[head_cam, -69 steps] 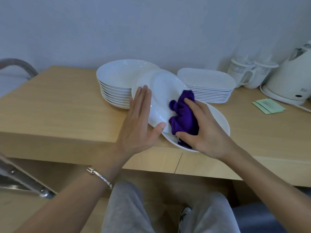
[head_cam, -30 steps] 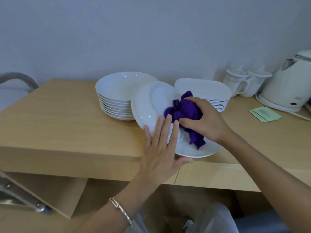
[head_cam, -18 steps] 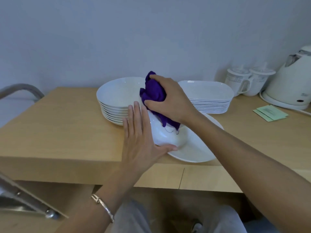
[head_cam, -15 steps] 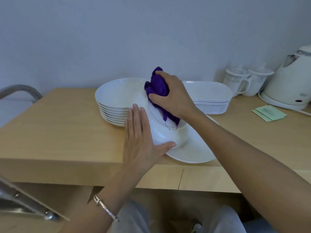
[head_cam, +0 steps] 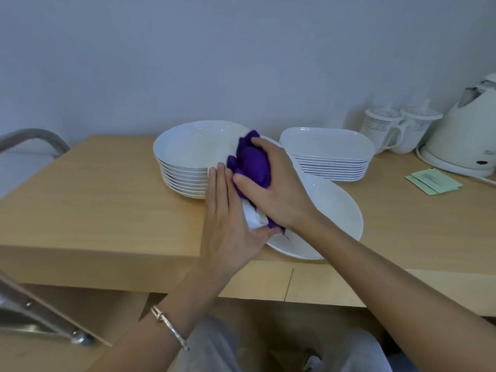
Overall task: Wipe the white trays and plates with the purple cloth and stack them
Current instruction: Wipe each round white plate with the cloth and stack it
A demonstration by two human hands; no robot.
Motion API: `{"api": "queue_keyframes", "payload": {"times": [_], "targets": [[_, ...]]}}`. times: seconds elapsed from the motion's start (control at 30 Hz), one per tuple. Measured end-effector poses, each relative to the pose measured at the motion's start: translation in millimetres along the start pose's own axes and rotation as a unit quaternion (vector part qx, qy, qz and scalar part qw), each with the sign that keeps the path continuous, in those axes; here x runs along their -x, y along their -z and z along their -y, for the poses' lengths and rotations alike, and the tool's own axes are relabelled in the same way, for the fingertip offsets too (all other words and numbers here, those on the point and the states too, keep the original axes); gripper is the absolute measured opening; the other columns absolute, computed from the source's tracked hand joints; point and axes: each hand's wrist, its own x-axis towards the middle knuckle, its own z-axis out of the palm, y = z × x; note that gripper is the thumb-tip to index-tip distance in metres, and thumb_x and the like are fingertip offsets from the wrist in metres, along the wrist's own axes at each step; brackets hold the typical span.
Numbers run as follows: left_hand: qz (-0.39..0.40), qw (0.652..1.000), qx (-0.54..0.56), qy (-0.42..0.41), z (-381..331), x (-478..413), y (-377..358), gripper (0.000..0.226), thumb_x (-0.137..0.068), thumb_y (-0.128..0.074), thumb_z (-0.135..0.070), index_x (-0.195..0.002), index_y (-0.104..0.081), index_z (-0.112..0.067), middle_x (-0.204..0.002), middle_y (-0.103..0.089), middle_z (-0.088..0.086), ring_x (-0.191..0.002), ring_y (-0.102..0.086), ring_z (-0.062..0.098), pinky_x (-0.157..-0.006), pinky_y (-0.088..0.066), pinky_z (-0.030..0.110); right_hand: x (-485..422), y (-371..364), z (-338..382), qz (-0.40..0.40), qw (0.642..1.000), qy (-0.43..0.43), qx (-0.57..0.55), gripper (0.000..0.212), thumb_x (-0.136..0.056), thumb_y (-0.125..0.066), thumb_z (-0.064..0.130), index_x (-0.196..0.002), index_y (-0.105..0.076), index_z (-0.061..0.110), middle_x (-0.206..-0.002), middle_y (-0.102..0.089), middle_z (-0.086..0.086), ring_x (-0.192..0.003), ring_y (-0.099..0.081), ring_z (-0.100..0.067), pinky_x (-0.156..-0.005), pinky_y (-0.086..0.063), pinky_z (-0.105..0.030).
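Small plate (head_cam: pixel 251 220) held tilted on edge over left rim of flat plate (head_cam: pixel 330 210). Left hand (head_cam: pixel 228 224) flat behind it, thumb hooked round lower rim. Right hand (head_cam: pixel 276 191) clenched on purple cloth (head_cam: pixel 252 165), pressing plate face. Risk: cloth pressure beats thumb hold; small plate slips, strikes flat plate lying at table (head_cam: pixel 94 205) edge, chipping either. Plate stack (head_cam: pixel 185 167) just left of flat plate: knock hazard.
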Motion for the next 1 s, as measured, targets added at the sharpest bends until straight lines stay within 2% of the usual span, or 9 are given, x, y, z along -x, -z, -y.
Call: {"api": "queue_keyframes", "payload": {"times": [0.1,0.2,0.3,0.53,0.63,0.77,0.87,0.93,1.0], "targets": [[0.038,0.998,0.04,0.026,-1,0,1,0.137,-0.058,-0.078,-0.062,-0.149,0.014,-0.015,-0.158,0.012,-0.001,-0.144,0.017,0.008,-0.118,0.006,0.024,-36,-16,14,-0.013,0.999,0.025,0.028,0.055,-0.079,-0.066,0.04,-0.128,-0.048,0.021,-0.113,-0.054,0.004,-0.107,-0.049,-0.017,-0.093,-0.044,-0.035],[0.03,0.999,0.023,0.003,-2,3,4,0.137,-0.062,-0.079,-0.058,-0.139,0.03,-0.025,-0.151,0.021,-0.006,-0.141,0.02,0.006,-0.116,0.008,0.026,-72,-17,8,-0.014,0.997,0.016,0.074,0.051,-0.081,-0.063,0.044,-0.126,-0.048,0.026,-0.111,-0.054,0.0,-0.106,-0.048,-0.022,-0.092,-0.045,-0.04],[0.006,1.0,0.001,-0.007,-2,2,5,0.132,-0.06,-0.081,-0.055,-0.145,0.017,-0.029,-0.153,0.011,0.002,-0.141,0.014,0.009,-0.113,0.005,0.034,-90,-1,-11,-0.033,0.996,-0.033,0.074,0.046,-0.08,-0.063,0.045,-0.121,-0.051,0.029,-0.108,-0.055,-0.002,-0.103,-0.051,-0.025,-0.091,-0.047,-0.042],[-0.02,1.0,-0.007,-0.022,4,3,0,0.127,-0.057,-0.084,-0.053,-0.148,-0.004,-0.013,-0.156,-0.004,0.016,-0.144,0.005,0.021,-0.115,-0.012,0.047,-29,37,-60,-0.066,0.989,-0.127,0.039,0.038,-0.079,-0.068,0.032,-0.113,-0.051,0.029,-0.11,-0.055,-0.007,-0.091,-0.056,-0.019,-0.068,-0.041,-0.02],[-0.012,1.0,-0.005,-0.017,5,3,-1,0.126,-0.057,-0.083,-0.054,-0.148,-0.004,-0.015,-0.157,-0.004,0.015,-0.144,0.005,0.021,-0.115,-0.013,0.044,4,41,-63,-0.054,0.987,-0.149,0.023,0.037,-0.076,-0.068,0.035,-0.106,-0.048,0.031,-0.112,-0.053,-0.008,-0.088,-0.055,-0.014,-0.067,-0.04,-0.019],[0.014,1.0,0.024,-0.013,5,2,0,0.121,-0.061,-0.059,-0.075,-0.15,0.001,-0.02,-0.155,0.008,0.004,-0.145,0.012,0.016,-0.117,-0.003,0.034,34,33,-47,-0.037,0.988,-0.151,-0.003,0.044,-0.065,-0.066,0.043,-0.105,-0.052,0.031,-0.11,-0.054,-0.005,-0.086,-0.056,-0.007,-0.074,-0.042,-0.021],[0.029,0.99,0.136,0.005,2,2,12,0.105,-0.074,-0.048,-0.075,-0.147,0.009,-0.026,-0.152,0.019,-0.011,-0.138,0.024,-0.005,-0.11,0.009,0.01,41,29,-35,-0.018,0.989,-0.145,-0.008,0.046,-0.07,-0.073,0.037,-0.111,-0.053,0.03,-0.114,-0.048,0.001,-0.089,-0.052,0.001,-0.072,-0.039,-0.012],[0.002,0.976,0.21,0.062,2,5,19,0.09,-0.083,-0.047,-0.064,-0.15,0.0,-0.026,-0.155,0.007,-0.016,-0.137,0.011,-0.014,-0.109,-0.001,0.006,40,32,-32,-0.019,0.989,-0.145,-0.007,0.045,-0.073,-0.074,0.034,-0.111,-0.052,0.031,-0.114,-0.047,0.004,-0.09,-0.051,0.003,-0.069,-0.037,-0.008],[-0.04,0.945,0.283,0.156,0,5,26,0.068,-0.088,-0.052,-0.057,-0.145,-0.03,-0.027,-0.15,-0.025,-0.012,-0.135,-0.02,-0.006,-0.109,-0.025,0.02,39,37,-30,-0.018,0.989,-0.15,0.001,0.043,-0.074,-0.073,0.034,-0.109,-0.049,0.035,-0.115,-0.046,0.005,-0.09,-0.05,0.005,-0.068,-0.036,-0.007]]}}
